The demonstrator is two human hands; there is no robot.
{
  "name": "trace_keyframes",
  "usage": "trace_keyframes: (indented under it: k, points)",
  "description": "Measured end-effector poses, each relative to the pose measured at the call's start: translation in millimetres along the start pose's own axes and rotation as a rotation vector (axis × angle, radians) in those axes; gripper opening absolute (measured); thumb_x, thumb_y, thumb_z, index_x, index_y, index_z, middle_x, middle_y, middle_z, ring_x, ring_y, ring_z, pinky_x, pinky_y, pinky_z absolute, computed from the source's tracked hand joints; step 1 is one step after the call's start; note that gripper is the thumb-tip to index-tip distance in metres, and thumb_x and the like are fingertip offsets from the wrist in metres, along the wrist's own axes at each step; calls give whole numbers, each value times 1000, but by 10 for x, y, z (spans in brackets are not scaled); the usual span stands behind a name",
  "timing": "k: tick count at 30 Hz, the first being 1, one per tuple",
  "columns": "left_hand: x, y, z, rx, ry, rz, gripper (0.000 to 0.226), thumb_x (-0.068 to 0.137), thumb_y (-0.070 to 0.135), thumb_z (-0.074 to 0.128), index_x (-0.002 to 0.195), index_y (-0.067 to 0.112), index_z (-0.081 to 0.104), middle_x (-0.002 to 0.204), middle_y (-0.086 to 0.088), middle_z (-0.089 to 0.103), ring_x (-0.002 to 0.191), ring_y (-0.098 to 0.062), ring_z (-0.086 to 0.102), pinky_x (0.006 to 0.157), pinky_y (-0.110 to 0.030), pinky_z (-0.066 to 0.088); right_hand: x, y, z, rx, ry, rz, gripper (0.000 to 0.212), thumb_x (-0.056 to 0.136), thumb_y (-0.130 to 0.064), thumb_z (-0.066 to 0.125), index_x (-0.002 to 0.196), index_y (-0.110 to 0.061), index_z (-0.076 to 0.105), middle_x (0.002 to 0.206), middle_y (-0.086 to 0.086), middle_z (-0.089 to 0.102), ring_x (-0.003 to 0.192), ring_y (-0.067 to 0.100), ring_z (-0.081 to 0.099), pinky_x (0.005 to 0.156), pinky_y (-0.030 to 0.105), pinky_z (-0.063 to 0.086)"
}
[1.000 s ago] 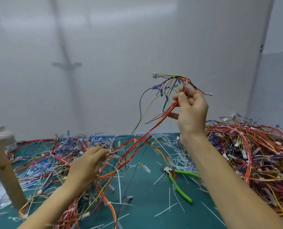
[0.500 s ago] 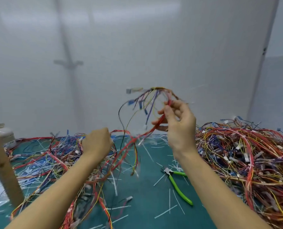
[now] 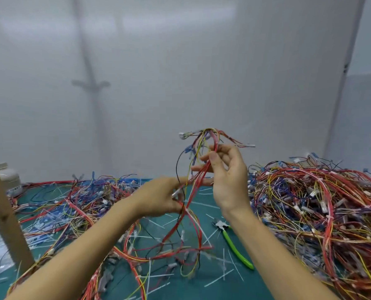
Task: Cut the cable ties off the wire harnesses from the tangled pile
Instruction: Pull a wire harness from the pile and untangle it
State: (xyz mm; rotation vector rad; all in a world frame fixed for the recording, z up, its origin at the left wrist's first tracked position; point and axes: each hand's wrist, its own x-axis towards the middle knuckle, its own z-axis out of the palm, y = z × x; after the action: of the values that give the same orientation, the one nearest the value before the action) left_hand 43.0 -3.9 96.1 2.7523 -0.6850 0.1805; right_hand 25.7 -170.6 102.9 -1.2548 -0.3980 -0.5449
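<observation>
Above the teal tabletop (image 3: pixel 201 293), two bare hands and one loose bundle of red, yellow and blue wires (image 3: pixel 211 137). Pinched near its top in the right hand (image 3: pixel 227 182) grip, thumb against fingers. Held lower down in the left hand (image 3: pixel 158 198) grip, then hanging in a loop. Two tangled wire piles: left pile (image 3: pixel 72 204), right pile (image 3: pixel 314 208). One green-handled cutter (image 3: pixel 234 247) lying flat, untouched. Too many white cut ties (image 3: pixel 218 278) to count.

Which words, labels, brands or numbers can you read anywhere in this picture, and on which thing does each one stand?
No text here can be read.
White bottle at the far left: dark print on its label, too small and blurred to read.
Wire harness held up in front: no print visible.
Green-handled cutters on the mat: no brand or marking visible.
</observation>
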Motion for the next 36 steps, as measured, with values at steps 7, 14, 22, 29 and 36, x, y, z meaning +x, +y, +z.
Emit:
trace_keyframes:
  k: [7, 14, 22, 29, 36]
  points:
    - [9, 33, 12, -238, 122, -23, 13, 81, 12, 71, 77, 24, 71, 61, 4, 68, 50, -11, 53, 53, -33, 50, -213, 99, 45, -82, -121, -9, 6, 100, -14, 53, 101, -20, 55, 84, 0, 69, 75, 23, 72, 69, 45, 59]
    - [62, -2, -222, -485, 586, -228, 20, 80, 3, 64, 85, 23, 67, 73, 2, 64, 47, -18, 68, 56, -33, 58, -383, 329, 18, -337, -173, -4, 12, 98, -17, 57, 96, -29, 54, 84, -6, 69, 80, 9, 69, 79, 45, 56]
    - [-30, -36, -304, 57, 272, -120, 22, 74, 29, 81, 74, 31, 59, 108, 5, 47, 89, -14, 62, 80, -34, 52, -297, 327, -103, -272, -75, 33, 12, 102, -15, 48, 94, -25, 45, 83, -18, 67, 63, 17, 72, 63, 49, 60]
    - [-12, 124, -209, 218, 103, -38, 25, 84, 56, 63, 94, 34, 70, 119, 13, 57, 103, -14, 58, 84, -36, 50, -88, 190, -253, -359, 40, -73, 9, 100, -24, 52, 93, -30, 51, 83, -8, 62, 62, 15, 70, 51, 31, 54]
    - [59, 69, -217, 122, 566, -290, 22, 102, 32, 46, 104, 15, 60, 117, 0, 56, 86, -27, 62, 72, -36, 44, -129, 233, -399, -511, 1, -67, 13, 101, -28, 48, 89, -32, 45, 75, 0, 62, 50, 15, 68, 50, 43, 57]
